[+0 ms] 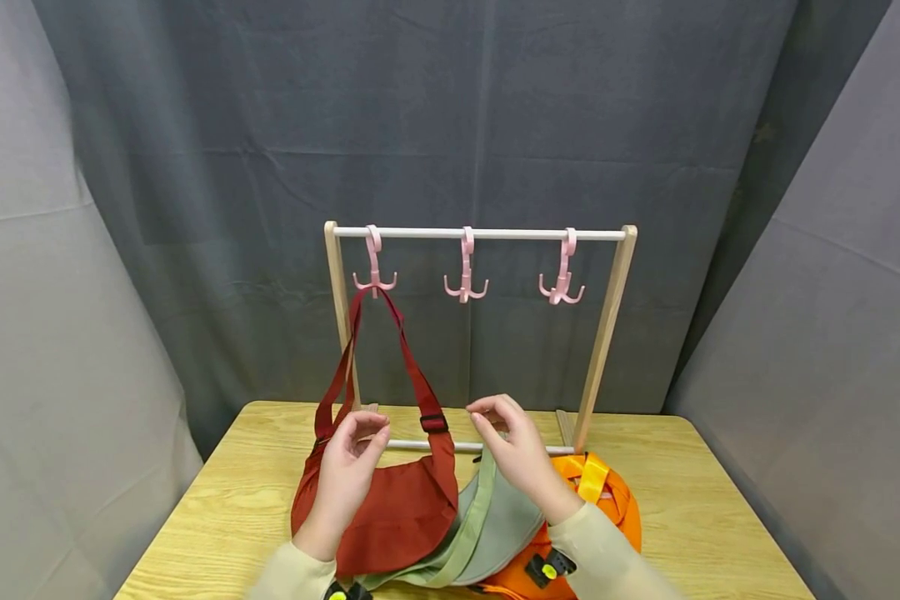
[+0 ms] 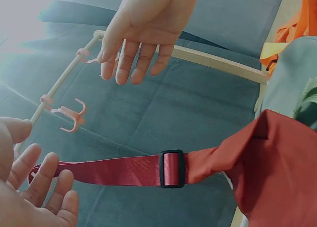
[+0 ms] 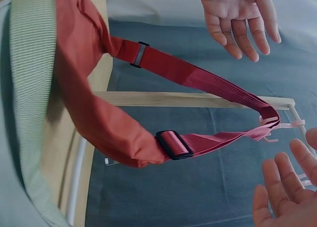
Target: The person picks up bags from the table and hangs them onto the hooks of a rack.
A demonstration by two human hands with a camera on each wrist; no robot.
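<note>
A rust-red shoulder bag hangs by its strap from the left pink hook. In front of it is my left hand, fingers loosely bent and nothing held. My right hand hovers over the grey-green bag, also holding nothing. Both wrist views show the left hand and right hand with relaxed, spread fingers, apart from the strap. An orange bag lies at the right, partly covered by the right forearm and the grey-green bag.
A wooden rack with a white top bar stands on the wood-grain table. The middle pink hook and right pink hook carry nothing. Grey curtains surround the table at the back and sides.
</note>
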